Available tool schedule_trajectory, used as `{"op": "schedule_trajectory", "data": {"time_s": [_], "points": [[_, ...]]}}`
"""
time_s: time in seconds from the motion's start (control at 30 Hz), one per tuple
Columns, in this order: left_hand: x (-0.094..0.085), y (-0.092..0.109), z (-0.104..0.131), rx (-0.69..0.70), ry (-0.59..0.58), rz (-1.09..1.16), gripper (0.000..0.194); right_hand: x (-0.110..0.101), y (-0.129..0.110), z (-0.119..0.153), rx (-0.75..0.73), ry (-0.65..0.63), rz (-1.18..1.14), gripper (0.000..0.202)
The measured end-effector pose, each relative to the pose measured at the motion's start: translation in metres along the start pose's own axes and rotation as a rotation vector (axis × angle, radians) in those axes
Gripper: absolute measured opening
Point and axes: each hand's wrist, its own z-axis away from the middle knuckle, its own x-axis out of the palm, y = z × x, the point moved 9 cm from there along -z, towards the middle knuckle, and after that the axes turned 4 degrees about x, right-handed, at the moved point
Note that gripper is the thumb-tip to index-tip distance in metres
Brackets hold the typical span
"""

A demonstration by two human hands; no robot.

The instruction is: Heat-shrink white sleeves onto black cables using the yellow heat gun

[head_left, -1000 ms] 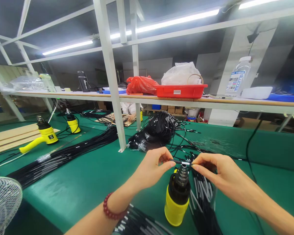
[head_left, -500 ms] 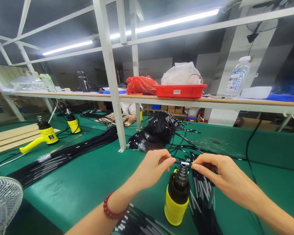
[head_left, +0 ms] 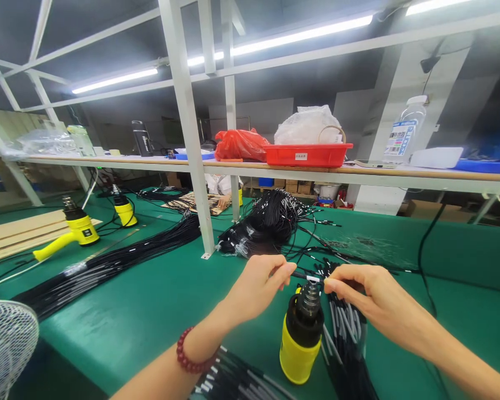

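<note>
A black cable (head_left: 302, 275) with a white sleeve (head_left: 313, 279) stretches between my two hands, just above the nozzle of an upright yellow heat gun (head_left: 300, 339). My left hand (head_left: 263, 283) pinches the cable on the left side. On the right, the fingertips of my right hand (head_left: 360, 289) are closed on its other end. Black cables with grey sections (head_left: 345, 328) lie beside the heat gun, partly under my right hand. Another cable bundle (head_left: 237, 378) is at the bottom, partly behind my left forearm.
Behind my hands is a large black cable pile (head_left: 266, 222) near a white post (head_left: 191, 128). Two more yellow heat guns (head_left: 83, 229) and a long cable bundle (head_left: 120, 261) lie left. A fan (head_left: 8, 344) stands lower left. Across the table, a person's hand (head_left: 224, 202) shows.
My left hand has shifted very slightly left, and the cable with its white sleeve looks slightly turned over the nozzle. My right hand has barely moved.
</note>
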Motion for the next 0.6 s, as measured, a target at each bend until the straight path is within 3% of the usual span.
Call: {"op": "schedule_trajectory", "data": {"time_s": [0.1, 0.33, 0.53, 0.6], "points": [[0.0000, -0.0013, -0.0002, -0.012, -0.005, -0.002, 0.046, 0.0020, -0.0005, 0.0013, 0.004, -0.005, 0.014, 0.040], [-0.0046, 0.0076, -0.0012, 0.040, 0.051, 0.079, 0.011, -0.0028, -0.0037, -0.0011, -0.017, 0.029, -0.083, 0.029], [0.0010, 0.0024, -0.0015, 0.008, -0.016, -0.015, 0.047, 0.0018, -0.0019, 0.0020, 0.013, -0.023, -0.007, 0.041], [0.0012, 0.0018, -0.0019, 0.006, -0.015, -0.014, 0.048, 0.0028, -0.0016, 0.0025, 0.013, -0.031, -0.006, 0.042]]}}
